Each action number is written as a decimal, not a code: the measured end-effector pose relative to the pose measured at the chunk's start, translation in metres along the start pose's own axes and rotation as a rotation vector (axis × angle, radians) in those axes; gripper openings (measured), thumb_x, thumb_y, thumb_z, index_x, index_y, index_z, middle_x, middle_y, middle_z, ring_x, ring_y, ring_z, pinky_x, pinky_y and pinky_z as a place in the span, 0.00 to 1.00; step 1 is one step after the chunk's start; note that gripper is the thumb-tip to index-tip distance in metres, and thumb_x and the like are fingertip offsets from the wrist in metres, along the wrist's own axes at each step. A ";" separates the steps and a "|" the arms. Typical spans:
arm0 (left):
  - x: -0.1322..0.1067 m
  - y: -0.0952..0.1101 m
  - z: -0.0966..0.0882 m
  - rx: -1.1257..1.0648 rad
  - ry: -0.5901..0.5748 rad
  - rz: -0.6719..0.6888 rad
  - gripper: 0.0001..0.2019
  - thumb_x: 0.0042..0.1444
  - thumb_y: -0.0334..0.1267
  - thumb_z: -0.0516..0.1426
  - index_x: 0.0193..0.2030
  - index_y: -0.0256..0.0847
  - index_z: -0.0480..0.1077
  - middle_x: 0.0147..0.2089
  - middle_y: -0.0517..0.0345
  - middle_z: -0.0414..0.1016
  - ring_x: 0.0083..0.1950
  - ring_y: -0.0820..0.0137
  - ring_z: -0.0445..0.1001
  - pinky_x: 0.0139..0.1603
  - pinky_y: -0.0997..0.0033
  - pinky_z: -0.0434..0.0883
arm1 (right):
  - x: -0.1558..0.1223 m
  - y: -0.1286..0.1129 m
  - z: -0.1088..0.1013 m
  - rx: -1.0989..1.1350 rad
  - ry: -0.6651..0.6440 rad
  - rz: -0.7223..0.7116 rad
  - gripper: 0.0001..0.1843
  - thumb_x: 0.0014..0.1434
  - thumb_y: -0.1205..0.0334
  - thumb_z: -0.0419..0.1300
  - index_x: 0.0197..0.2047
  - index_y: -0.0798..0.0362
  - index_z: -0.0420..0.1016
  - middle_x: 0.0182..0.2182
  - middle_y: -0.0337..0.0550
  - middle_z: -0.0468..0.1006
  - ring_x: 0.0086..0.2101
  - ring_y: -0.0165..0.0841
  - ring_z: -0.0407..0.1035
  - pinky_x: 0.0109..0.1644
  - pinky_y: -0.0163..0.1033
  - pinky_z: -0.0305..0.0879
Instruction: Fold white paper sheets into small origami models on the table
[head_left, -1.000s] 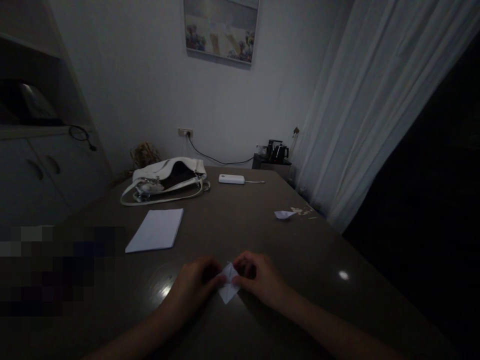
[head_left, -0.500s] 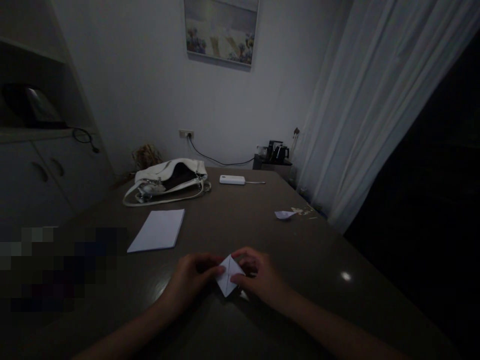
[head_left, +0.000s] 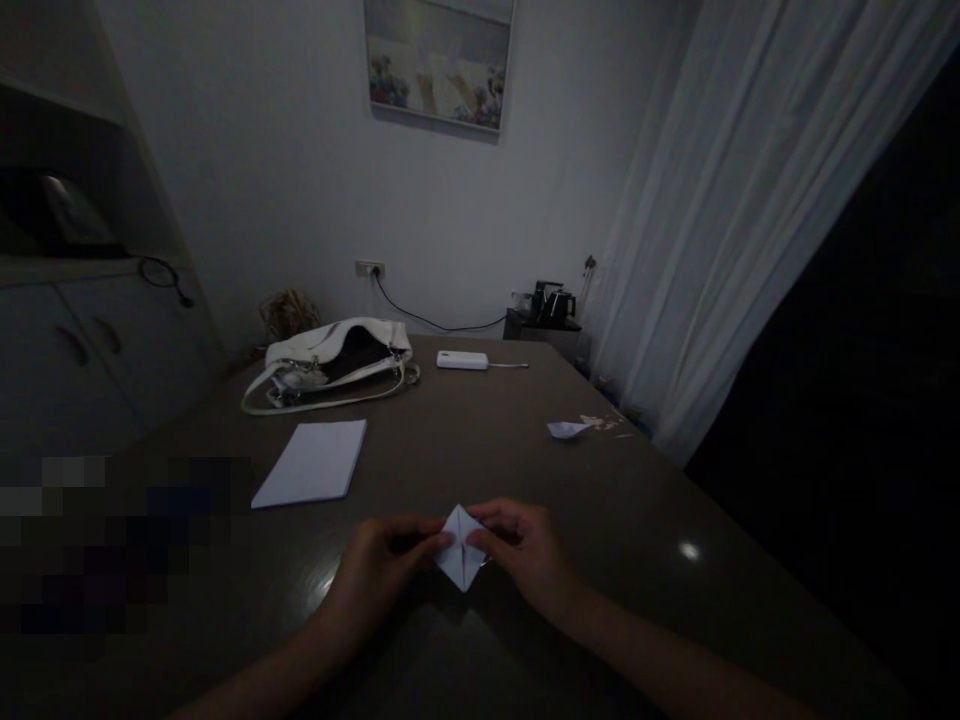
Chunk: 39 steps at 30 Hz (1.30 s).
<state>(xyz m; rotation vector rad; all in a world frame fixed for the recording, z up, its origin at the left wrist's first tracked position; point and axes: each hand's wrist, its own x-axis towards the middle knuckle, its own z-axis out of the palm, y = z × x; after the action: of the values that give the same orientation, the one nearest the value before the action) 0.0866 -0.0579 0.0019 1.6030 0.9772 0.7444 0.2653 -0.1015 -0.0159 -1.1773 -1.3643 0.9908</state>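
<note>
Between my two hands is a small white folded paper (head_left: 461,572), diamond-shaped with a crease or slit down its middle. My left hand (head_left: 386,560) pinches its left corner, thumb on the front face and fingers behind. On the opposite corner, my right hand (head_left: 525,548) grips the paper with the thumb on top; its other fingers are partly hidden behind. A stack of white paper (head_left: 313,462) lies on the table to the left, beyond my left hand.
On the dark table (head_left: 465,440) sit a white handbag (head_left: 337,362), a white power bank (head_left: 462,360) with a short cable, and another folded paper piece (head_left: 565,430) beside small scraps (head_left: 600,423). A white curtain (head_left: 667,220) hangs at the right.
My right thumb has shifted up and inward on the folded paper, and the right fingers have closed in behind it. The paper has turned slightly, and its middle slit looks wider.
</note>
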 end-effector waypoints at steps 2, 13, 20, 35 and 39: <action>0.000 -0.001 0.001 -0.010 -0.003 -0.002 0.15 0.47 0.45 0.60 0.36 0.34 0.76 0.36 0.50 0.80 0.39 0.59 0.76 0.37 0.67 0.70 | 0.000 -0.001 0.000 -0.007 0.007 0.004 0.15 0.50 0.57 0.64 0.40 0.56 0.75 0.34 0.47 0.80 0.35 0.36 0.75 0.38 0.40 0.70; 0.001 -0.005 0.004 0.003 -0.220 0.005 0.16 0.50 0.47 0.58 0.37 0.34 0.72 0.30 0.55 0.77 0.31 0.68 0.74 0.30 0.73 0.68 | -0.001 -0.003 -0.002 -0.126 -0.073 0.001 0.13 0.52 0.59 0.61 0.41 0.55 0.74 0.29 0.43 0.78 0.30 0.31 0.72 0.33 0.35 0.66; 0.002 -0.003 0.001 -0.072 -0.132 -0.005 0.16 0.50 0.48 0.58 0.35 0.34 0.71 0.29 0.54 0.77 0.29 0.68 0.74 0.30 0.74 0.68 | 0.003 0.002 -0.002 -0.057 -0.034 0.080 0.15 0.51 0.52 0.62 0.30 0.58 0.74 0.23 0.41 0.74 0.24 0.28 0.68 0.26 0.32 0.62; 0.000 -0.002 0.003 -0.008 -0.089 -0.003 0.15 0.50 0.48 0.57 0.33 0.35 0.71 0.29 0.55 0.77 0.31 0.67 0.75 0.29 0.74 0.68 | 0.005 -0.003 -0.002 0.151 0.063 0.198 0.16 0.46 0.51 0.64 0.27 0.57 0.74 0.20 0.38 0.72 0.21 0.27 0.65 0.27 0.34 0.62; -0.002 -0.002 0.002 -0.027 -0.102 -0.010 0.16 0.51 0.48 0.57 0.33 0.35 0.71 0.28 0.55 0.77 0.30 0.68 0.74 0.29 0.74 0.67 | 0.005 -0.004 0.000 0.145 0.092 0.207 0.14 0.46 0.53 0.64 0.27 0.57 0.74 0.21 0.39 0.72 0.22 0.28 0.66 0.28 0.34 0.62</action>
<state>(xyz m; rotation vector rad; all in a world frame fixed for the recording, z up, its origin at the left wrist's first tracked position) 0.0874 -0.0603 -0.0004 1.5959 0.8968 0.6600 0.2653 -0.0976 -0.0116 -1.2556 -1.0949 1.1474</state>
